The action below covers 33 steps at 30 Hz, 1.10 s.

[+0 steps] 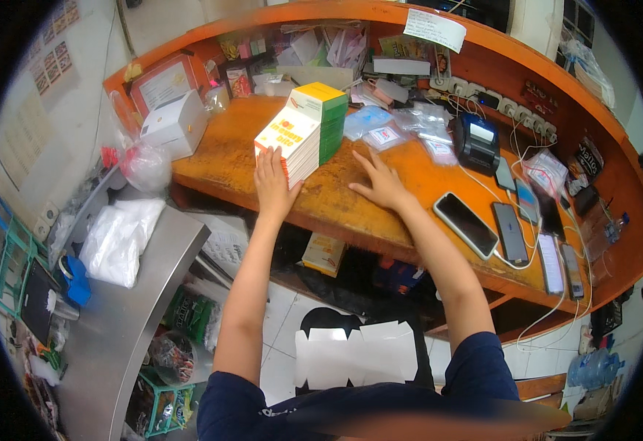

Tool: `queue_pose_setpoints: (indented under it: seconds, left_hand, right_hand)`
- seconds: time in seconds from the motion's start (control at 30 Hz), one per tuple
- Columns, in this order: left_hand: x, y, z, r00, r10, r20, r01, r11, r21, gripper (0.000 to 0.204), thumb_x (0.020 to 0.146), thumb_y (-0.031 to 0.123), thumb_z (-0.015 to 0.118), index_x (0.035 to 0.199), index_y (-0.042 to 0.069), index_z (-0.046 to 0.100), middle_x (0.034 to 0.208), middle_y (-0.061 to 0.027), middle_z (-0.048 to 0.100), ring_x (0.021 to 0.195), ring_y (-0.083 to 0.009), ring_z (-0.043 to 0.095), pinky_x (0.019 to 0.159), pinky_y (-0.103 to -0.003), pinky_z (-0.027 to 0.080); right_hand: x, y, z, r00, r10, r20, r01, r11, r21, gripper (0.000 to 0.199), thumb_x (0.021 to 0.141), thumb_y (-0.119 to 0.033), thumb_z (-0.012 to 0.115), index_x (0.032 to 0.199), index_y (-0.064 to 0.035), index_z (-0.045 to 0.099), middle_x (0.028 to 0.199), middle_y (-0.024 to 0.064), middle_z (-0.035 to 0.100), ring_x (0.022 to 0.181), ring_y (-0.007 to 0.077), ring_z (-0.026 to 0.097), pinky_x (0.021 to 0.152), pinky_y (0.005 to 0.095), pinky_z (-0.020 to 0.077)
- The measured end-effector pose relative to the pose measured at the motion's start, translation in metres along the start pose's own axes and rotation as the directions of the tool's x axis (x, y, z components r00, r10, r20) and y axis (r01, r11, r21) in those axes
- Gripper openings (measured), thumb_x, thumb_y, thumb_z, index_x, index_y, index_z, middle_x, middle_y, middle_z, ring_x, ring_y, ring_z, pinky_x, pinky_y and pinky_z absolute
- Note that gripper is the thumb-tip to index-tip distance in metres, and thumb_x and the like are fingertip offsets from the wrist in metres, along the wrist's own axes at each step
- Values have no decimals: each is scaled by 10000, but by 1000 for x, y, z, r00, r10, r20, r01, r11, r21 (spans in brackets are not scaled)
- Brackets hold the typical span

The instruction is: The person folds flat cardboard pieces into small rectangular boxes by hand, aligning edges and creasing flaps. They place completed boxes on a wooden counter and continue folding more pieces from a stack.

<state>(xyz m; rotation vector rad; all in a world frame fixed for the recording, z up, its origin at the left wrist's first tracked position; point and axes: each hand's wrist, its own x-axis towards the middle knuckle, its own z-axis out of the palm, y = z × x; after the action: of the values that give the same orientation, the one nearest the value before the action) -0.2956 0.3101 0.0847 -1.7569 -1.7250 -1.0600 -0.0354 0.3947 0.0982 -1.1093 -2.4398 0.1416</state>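
A stack of flat printed cartons (304, 149), white with orange lettering and yellow and green sides, stands on the wooden desk (222, 158). Against its near left edge lies my left hand (272, 180), fingers stretched over the top carton and the thumb along the side. My right hand (380, 181) rests on the desk to the right of the stack, fingers spread and holding nothing. Across my lap is a white unfolded cardboard blank (356, 354) with cut flaps; neither hand touches it.
Several phones (466, 224) with charging cables lie at the right, below a black printer (477, 145). Clear plastic bags (424, 121) sit behind my right hand. At the left are a white box (174, 125) and a metal counter (108, 331) with a white bag (123, 242).
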Motion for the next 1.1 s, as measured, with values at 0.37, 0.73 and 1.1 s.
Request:
queue_pose_setpoints:
  seconds: [0.37,0.73,1.1]
  left_hand:
    - [85,-11,89,978,-180,105,150,957,250,1092,651,364,808,1450,15,151,1475,-212,236,1388,-388,180,1078,-576,221]
    - [135,9,12,996,86,36,-92,963,253,994,692,375,771,1453,63,213,1472,-225,243,1375,-393,219,1077,-577,232]
    - [-284,133,-72,824,-309,475,369,929,-36,774,787,474,624,1401,93,349,1363,-245,401,1282,-467,337,1040,-566,276]
  right_hand:
    - [6,-6,17,996,-48,-69,52,997,51,496,893,-464,540,1262,-134,533,1321,180,470,1221,356,433,981,555,322]
    - [6,-11,14,992,-80,-103,82,997,13,500,902,-473,512,1252,-118,551,1273,172,507,1165,356,465,949,512,362]
    - [-4,-31,5,942,-333,-40,335,941,38,422,922,-310,536,1248,-42,552,1291,228,507,1219,375,451,1027,466,347]
